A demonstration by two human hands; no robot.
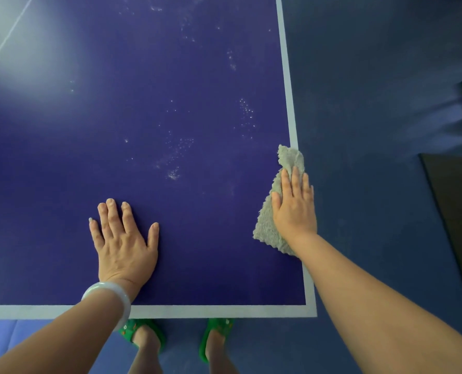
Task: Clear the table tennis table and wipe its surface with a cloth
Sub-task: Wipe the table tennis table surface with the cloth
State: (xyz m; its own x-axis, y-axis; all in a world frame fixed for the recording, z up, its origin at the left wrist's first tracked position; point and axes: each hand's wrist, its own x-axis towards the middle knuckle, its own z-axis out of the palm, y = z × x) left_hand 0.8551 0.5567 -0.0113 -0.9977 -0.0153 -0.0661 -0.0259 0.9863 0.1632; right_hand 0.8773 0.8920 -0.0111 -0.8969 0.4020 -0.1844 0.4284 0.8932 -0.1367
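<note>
since the right hand (294,206) lies flat on the grey cloth (266,224) with its fingers straight, pressing rather than gripping, the wipe depends on even downward pressure through the palm. the cloth sits crumpled at the right side edge of the table tennis table (62,171), over the white border line (289,90), and part of it seems to reach past the edge above the blue floor (372,103). the left hand (124,244) is spread open, palm down, on the bare blue surface near the end line, holding nothing and apparently serving as a brace; a pale bangle (108,298) sits on that wrist. nothing else shows on this part of the table, so the clearing looks done here and wiping is the step in hand. pale specks and smears (173,174) are scattered between the two hands and further up the surface, with a second cluster of specks (247,112) closer to the border. to do it well, i would judge that the cloth should be drawn inward from the edge and flattened so more of it meets the surface, then passed in overlapping straight strokes across the specked patches. the bracing hand would need to shift off any area to be wiped. the risk is that a bunched cloth under flat fingers slips out or drops off the edge.
</note>
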